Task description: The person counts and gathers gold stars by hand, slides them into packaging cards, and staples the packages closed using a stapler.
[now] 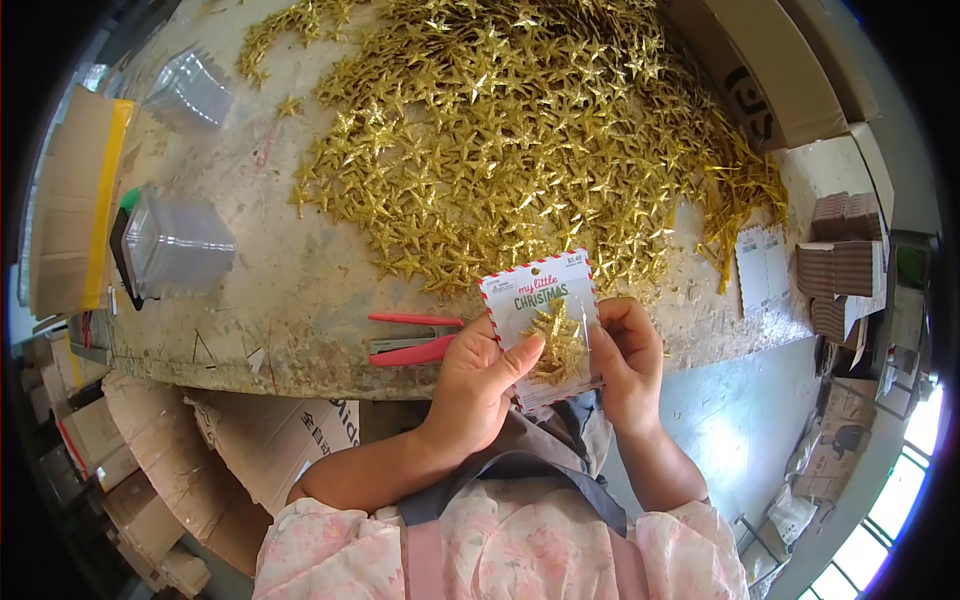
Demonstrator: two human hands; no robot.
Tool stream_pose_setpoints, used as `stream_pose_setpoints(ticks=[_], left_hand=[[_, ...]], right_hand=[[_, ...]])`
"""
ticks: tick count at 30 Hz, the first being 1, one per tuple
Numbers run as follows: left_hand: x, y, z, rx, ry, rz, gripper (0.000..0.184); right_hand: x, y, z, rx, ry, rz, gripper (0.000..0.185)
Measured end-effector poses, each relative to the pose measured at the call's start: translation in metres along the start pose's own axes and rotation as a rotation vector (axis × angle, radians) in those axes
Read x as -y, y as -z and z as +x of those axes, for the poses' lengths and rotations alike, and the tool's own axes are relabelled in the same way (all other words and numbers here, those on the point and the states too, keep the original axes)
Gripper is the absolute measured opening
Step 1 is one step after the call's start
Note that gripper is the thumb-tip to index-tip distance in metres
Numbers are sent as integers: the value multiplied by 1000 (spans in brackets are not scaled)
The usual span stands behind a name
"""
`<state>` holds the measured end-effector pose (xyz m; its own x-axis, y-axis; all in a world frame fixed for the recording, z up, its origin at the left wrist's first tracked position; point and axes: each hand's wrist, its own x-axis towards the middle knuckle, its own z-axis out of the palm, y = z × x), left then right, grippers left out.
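Both my hands hold up a printed card pack (505, 305), reading "my little CHRISTMAS" and edged with red and white stripes. A clear plastic front covers gold glitter stars (560, 340) on it. My left hand (482, 375) grips the pack's left side, its thumb lying across the front. At the right edge, my right hand (630, 360) pinches the pack between thumb and fingers. A pink-handled stapler (415, 352) lies on the table just left of my left hand. Beyond the pack spreads a big heap of gold glitter stars (520, 150).
On the worktable (290, 320), clear plastic covers (180, 245) stand stacked at left, with more plastic pieces (190, 90) behind. Printed cards (762, 270) lie at right beside stacked striped-edge cards (840, 268). A cardboard box (775, 80) stands back right; cardboard (270, 440) leans below the table.
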<state>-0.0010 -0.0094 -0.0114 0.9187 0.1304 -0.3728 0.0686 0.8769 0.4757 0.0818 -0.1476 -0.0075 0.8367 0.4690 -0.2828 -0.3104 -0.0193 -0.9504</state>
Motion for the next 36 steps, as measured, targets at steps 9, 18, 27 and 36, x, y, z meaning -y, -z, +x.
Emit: stream_pose_setpoints(ticks=[9,18,27,36], left_hand=[[-2,1,4,0,-28,22,28],[-5,3,4,1,-9,3,28],[-7,2,4,-21,-34,10,28],[-8,0,4,-22,-43,5,27]], right_hand=[[-5,1,1,-7,-15,-13,10],[-8,2,0,-9,12,-129,8],[-5,5,0,19,71,-333,8],[-3,3,1,6,96,-348,8]])
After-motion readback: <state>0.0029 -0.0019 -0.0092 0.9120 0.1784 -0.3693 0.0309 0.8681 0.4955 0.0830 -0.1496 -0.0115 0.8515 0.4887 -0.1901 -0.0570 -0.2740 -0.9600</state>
